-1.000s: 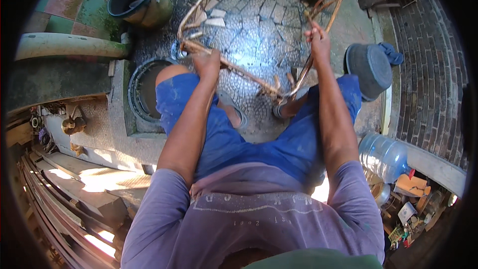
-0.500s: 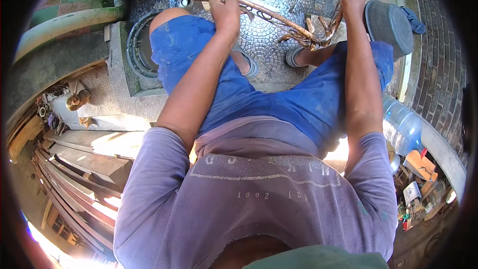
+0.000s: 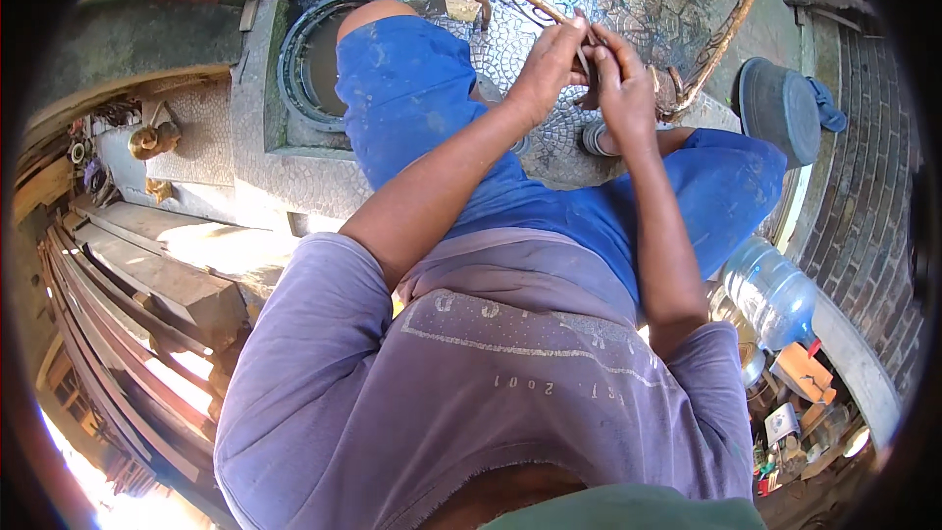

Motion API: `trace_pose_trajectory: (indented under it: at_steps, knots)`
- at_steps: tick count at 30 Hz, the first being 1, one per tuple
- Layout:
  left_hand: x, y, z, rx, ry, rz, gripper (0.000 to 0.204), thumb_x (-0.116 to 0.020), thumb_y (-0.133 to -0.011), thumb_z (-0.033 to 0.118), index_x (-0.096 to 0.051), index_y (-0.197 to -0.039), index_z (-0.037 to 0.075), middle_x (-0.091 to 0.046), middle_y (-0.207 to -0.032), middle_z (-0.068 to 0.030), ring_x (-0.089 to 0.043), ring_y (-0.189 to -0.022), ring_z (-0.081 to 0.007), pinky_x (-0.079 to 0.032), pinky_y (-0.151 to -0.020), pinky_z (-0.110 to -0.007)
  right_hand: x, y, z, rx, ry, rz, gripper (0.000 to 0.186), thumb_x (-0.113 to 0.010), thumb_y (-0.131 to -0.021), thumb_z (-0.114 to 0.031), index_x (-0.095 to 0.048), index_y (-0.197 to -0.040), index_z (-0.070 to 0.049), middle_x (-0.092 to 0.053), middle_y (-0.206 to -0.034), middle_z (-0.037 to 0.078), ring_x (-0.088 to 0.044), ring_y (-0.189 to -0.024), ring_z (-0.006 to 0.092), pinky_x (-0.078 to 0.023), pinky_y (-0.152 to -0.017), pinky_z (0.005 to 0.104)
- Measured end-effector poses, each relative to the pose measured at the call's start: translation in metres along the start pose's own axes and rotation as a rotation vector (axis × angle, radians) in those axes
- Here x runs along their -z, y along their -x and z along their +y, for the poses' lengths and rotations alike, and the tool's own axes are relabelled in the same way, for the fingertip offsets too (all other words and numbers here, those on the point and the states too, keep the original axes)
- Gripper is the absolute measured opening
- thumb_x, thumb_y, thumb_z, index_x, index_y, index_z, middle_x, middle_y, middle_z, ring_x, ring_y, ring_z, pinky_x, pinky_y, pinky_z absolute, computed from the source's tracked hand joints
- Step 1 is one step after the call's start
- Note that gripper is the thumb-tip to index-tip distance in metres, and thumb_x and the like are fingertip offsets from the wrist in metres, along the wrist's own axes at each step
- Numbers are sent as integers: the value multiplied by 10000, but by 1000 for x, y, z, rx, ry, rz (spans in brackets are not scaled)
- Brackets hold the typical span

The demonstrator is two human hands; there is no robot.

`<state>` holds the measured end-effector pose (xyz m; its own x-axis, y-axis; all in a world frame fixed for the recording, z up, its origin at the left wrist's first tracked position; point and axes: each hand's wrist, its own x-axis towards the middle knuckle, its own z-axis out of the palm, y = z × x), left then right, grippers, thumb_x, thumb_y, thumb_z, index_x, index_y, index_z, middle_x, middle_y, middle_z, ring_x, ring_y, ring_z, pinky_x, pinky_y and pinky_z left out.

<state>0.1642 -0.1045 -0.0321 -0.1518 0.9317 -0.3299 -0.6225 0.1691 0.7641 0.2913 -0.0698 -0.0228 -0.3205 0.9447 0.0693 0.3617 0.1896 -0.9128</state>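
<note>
A brown, glossy frame of bent branches [image 3: 728, 47] stands in front of my knees, one long rod running leftward behind my hands. My left hand [image 3: 551, 67] and my right hand [image 3: 625, 88] meet just in front of that rod. Between their fingertips is a small dark flat strip [image 3: 584, 61], pinched from both sides; its material is too small to make out. Fingers of both hands are bent and closed. Whether either hand also touches the frame cannot be told, since the hands cover part of it.
To the right stand a dark grey bucket [image 3: 780, 113] and a clear blue water jug [image 3: 770, 290]. A round water-filled basin [image 3: 304, 74] is set beside my left knee. Stacked wooden planks [image 3: 147, 265] lie at lower left. Patterned wet tiles [image 3: 549, 142] cover the floor.
My right hand has let go of the frame's upper right part and come down and left to my left hand. My left hand has moved right. The view has shifted.
</note>
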Motion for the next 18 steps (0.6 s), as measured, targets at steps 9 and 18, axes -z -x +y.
trace_pose_trajectory:
  at_steps: [9,18]
  knots:
    - [14,-7,-4,96,57,-88,309,-551,-1031,356,-576,-1132,64,-643,-999,-42,-648,-864,-116,-560,-733,-284,-11,17,-14,210,321,68,427,-671,-903,-58,-603,-1324,-40,-684,-1131,182,-630,-1065,341,-492,-922,434]
    - [34,-16,31,-48,25,-73,261,-531,-1004,284,-606,-1036,36,-668,-856,-80,-651,-634,-129,-517,-488,-231,-28,-1,-14,338,180,-18,514,-741,-835,-41,-594,-1328,-43,-610,-1196,184,-597,-1137,339,-486,-978,401]
